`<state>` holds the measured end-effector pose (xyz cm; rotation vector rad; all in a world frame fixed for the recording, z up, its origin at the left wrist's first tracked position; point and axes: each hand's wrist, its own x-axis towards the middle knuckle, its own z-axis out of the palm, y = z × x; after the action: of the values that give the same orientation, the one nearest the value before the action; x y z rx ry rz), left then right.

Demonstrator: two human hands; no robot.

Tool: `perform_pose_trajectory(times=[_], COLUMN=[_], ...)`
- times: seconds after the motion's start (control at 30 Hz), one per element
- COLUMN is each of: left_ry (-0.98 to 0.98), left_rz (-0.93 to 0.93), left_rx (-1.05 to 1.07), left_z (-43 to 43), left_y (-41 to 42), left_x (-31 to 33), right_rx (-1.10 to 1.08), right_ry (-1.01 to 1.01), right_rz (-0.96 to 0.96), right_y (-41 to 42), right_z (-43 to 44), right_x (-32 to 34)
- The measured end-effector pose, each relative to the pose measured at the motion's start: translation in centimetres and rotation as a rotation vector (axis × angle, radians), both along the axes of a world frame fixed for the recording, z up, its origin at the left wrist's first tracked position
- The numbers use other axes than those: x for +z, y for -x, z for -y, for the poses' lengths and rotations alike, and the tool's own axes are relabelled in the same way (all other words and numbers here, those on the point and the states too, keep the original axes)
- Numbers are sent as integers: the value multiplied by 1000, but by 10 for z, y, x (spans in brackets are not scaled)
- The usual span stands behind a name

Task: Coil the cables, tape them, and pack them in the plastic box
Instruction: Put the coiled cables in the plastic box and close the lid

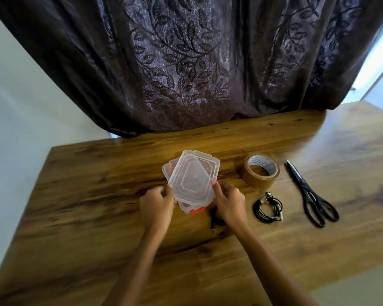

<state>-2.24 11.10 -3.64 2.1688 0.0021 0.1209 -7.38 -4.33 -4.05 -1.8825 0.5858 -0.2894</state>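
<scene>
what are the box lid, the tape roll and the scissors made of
The lid: translucent, slightly frosted plastic; shapes beneath show through. The tape roll: glossy brown plastic film, seemingly on a printed cardboard core. The scissors: matte black handles, probably plastic; blades look dark, likely coated metal, though blur leaves that open.
</scene>
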Motion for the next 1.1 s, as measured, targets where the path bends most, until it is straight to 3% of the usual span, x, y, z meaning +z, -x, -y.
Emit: perform_pose_trajectory(times=[0.43,0.57,0.67,0.87,1.0,1.1], left_ry=[290,292,272,183,-50,-136], left_rz=[-102,-113,-99,-84,-16,26], left_rx=[464,529,516,479,448,436], left_z=[-68,-82,-86,-86,-86,-83], left_y=[-12,0,6,10,13,14], left_x=[-32,-37,-39,-52,-53,-48], right_rx=[-56,44,217,364,355,295], right_ry=[137,364,627,859,875,746], right_rz=[-24,-4,28,-49,19,87], right_y=[22,33,42,51,52,54], right_z=[32,34,35,28,27,28], right_x=[-11,-21,-33,-43,-43,-38])
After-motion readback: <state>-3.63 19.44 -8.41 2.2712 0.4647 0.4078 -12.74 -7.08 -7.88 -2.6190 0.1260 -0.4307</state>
